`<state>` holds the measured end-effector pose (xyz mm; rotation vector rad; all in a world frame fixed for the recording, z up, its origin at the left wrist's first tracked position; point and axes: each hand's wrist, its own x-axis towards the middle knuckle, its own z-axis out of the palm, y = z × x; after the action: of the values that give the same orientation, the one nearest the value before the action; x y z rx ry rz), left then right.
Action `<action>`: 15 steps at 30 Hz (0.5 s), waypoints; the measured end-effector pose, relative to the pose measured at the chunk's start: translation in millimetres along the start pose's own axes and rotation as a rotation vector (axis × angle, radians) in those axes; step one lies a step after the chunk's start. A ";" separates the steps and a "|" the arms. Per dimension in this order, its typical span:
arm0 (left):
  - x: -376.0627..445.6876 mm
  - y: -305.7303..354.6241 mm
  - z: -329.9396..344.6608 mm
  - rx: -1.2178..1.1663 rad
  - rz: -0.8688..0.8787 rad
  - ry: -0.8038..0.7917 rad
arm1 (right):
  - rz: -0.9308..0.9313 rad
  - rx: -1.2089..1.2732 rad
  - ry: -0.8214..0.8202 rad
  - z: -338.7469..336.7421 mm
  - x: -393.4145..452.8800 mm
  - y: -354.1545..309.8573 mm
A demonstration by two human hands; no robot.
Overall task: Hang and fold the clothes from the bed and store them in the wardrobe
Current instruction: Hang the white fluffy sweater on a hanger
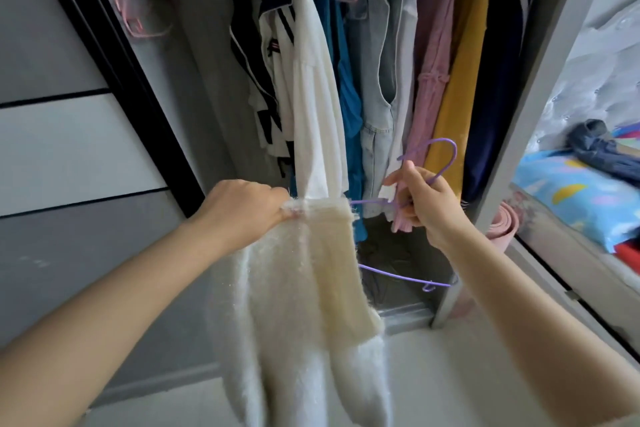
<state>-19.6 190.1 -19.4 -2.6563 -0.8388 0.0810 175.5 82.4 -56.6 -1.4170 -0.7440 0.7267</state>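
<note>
Left hand (pixel 242 210) gripping top edge of fluffy white garment (pixel 294 288), long axis hanging down. Right hand (pixel 420 203) clenched round purple hanger (pixel 408 276) neck, hook up, before wardrobe (pixel 540 87).

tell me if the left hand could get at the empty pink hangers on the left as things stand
Probably not yet. The left hand grips the fluffy white garment on the purple hanger, so it is occupied. The path up to the pink hangers looks open, though they hang well above it.
</note>
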 end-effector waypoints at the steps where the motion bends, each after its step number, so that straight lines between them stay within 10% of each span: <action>1: 0.1 3.4 5.8 0.013 0.012 -0.001 | 0.003 -0.045 -0.018 3.4 -1.5 1.7; 15: 31.7 59.6 23.9 -0.236 0.075 0.163 | -0.081 -0.504 -0.243 -19.0 25.3 0.6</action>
<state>35.2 170.1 -61.0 -2.8653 -0.7361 -0.2265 205.7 91.8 -57.0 -1.7538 -1.2297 0.6816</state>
